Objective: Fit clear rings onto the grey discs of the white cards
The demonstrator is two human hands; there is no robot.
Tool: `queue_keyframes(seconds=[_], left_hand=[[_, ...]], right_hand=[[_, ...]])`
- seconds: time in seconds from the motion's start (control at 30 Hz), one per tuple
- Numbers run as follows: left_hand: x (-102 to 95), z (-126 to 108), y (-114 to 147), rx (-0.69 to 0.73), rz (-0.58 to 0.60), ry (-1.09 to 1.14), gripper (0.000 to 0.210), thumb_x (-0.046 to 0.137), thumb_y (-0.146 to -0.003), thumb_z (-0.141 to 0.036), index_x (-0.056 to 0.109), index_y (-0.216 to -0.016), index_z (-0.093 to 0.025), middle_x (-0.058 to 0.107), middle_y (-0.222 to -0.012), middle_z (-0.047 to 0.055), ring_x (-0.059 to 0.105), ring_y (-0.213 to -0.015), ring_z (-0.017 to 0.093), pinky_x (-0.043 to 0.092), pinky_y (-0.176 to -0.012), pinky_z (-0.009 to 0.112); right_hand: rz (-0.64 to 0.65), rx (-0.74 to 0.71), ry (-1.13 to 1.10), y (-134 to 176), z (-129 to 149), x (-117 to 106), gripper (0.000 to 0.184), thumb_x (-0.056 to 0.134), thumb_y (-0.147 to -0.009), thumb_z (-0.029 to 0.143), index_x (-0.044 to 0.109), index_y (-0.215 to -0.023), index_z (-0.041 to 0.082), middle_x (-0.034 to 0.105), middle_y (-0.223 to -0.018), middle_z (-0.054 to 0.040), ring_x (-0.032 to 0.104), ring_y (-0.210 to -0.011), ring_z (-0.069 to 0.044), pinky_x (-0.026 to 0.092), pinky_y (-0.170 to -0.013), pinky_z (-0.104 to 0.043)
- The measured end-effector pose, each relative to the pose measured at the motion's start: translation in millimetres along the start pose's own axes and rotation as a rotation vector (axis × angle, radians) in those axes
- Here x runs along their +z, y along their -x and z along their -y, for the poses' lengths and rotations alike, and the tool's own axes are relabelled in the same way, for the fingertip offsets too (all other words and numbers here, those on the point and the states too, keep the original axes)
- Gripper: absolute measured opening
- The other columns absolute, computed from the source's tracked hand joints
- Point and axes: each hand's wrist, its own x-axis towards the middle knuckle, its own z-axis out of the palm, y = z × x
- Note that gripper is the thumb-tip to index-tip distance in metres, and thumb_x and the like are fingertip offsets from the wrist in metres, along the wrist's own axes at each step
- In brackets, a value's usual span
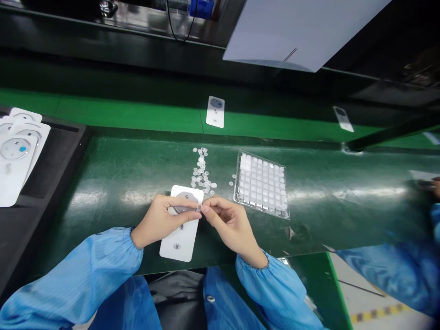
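A white rectangular panel (185, 233) with a grey round area and small dark openings lies on the green bench below my hands. My left hand (165, 217) reaches over it, thumb and forefinger closed together at the panel's right edge. There my right hand (228, 222) meets it in a pinch, fingertips almost touching the left ones. Something tiny and pale shows between the fingertips, too small to name. Just beyond the panel, several small translucent discs (201, 172) lie scattered. Right of them sits a clear tray (262, 184) with rows of white round pieces.
Stacked white panels (20, 151) rest on a black surface (58, 160) at left. Behind the bench (113, 165), a green strip (154, 112) carries a panel (215, 111) and another panel (343, 119). A white board (295, 32) hangs above. Another person's blue sleeve (395, 270) is at right.
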Motion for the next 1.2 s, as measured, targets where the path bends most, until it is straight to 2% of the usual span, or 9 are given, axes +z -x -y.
queue_keyframes(seconds=[0.13,0.33,0.63,0.73,0.83,0.97,1.1,1.2], left_hand=[[1.0,1.6,0.5,-0.001,-0.05,0.013,0.022,0.086,-0.077,-0.027,0.084,-0.097,-0.02,0.081,-0.097,0.004,0.077,-0.091,0.023,0.062,-0.081,0.027],[1.9,3.4,-0.6,0.049,-0.055,0.06,0.02,0.085,-0.079,-0.026,0.084,-0.099,-0.022,0.081,-0.101,0.005,0.076,-0.1,0.023,0.061,-0.091,0.028],[2.5,2.2,-2.0,0.122,-0.09,0.06,0.013,0.086,-0.077,-0.021,0.083,-0.089,-0.017,0.08,-0.094,0.006,0.076,-0.092,0.021,0.062,-0.084,0.028],[2.3,3.7,-2.4,0.15,-0.107,0.023,0.023,0.087,-0.075,-0.021,0.081,-0.097,-0.017,0.079,-0.104,0.006,0.074,-0.099,0.021,0.06,-0.091,0.029],[2.4,6.7,-2.5,0.199,-0.117,-0.028,0.026,0.081,-0.08,-0.018,0.075,-0.106,-0.019,0.076,-0.109,0.005,0.072,-0.101,0.019,0.057,-0.095,0.03],[3.5,10.4,-1.4,0.22,-0.119,-0.041,0.026,0.075,-0.084,-0.015,0.067,-0.108,-0.02,0.072,-0.108,0.004,0.07,-0.097,0.017,0.056,-0.091,0.029],[4.5,9.7,0.9,0.147,-0.108,0.008,0.047,0.076,-0.084,-0.019,0.058,-0.127,-0.022,0.072,-0.104,0.004,0.07,-0.086,0.016,0.057,-0.081,0.029],[4.5,5.6,2.1,0.098,-0.086,0.031,0.071,0.075,-0.086,-0.021,0.043,-0.149,-0.025,0.072,-0.104,0.005,0.07,-0.084,0.017,0.058,-0.08,0.03]], right_hand=[[0.012,0.084,-0.03,-1.1,7.3,0.4,0.042,0.071,-0.086,0.059,0.067,-0.081,0.018,0.057,-0.062,0.0009,0.049,-0.055,-0.012,0.043,-0.053,-0.025],[0.036,0.119,-0.061,-2.0,10.0,1.2,0.04,0.073,-0.085,0.058,0.068,-0.08,0.018,0.051,-0.058,0.0031,0.045,-0.054,-0.011,0.042,-0.053,-0.024],[0.033,0.12,-0.132,-2.5,8.4,4.9,0.035,0.075,-0.085,0.052,0.071,-0.079,0.017,0.049,-0.056,0.0047,0.043,-0.051,-0.009,0.041,-0.053,-0.024],[-0.013,0.104,-0.066,-2.7,9.5,4.3,0.035,0.074,-0.085,0.051,0.071,-0.08,0.017,0.057,-0.06,0.0016,0.048,-0.054,-0.011,0.043,-0.054,-0.024],[-0.064,0.078,0.062,-4.1,9.5,4.5,0.036,0.072,-0.086,0.052,0.072,-0.081,0.017,0.063,-0.067,-0.0024,0.052,-0.058,-0.013,0.041,-0.052,-0.025],[-0.109,0.031,0.205,-7.0,8.1,8.4,0.035,0.069,-0.088,0.05,0.072,-0.082,0.016,0.055,-0.057,0.0009,0.044,-0.051,-0.011,0.035,-0.048,-0.026],[-0.13,-0.004,0.243,-9.2,8.3,12.5,0.031,0.069,-0.087,0.046,0.072,-0.081,0.016,0.051,-0.055,0.0027,0.042,-0.049,-0.011,0.033,-0.047,-0.025],[-0.126,-0.014,0.264,-9.8,9.4,13.9,0.031,0.069,-0.088,0.046,0.072,-0.08,0.017,0.051,-0.055,0.0024,0.042,-0.05,-0.011,0.033,-0.047,-0.026]])
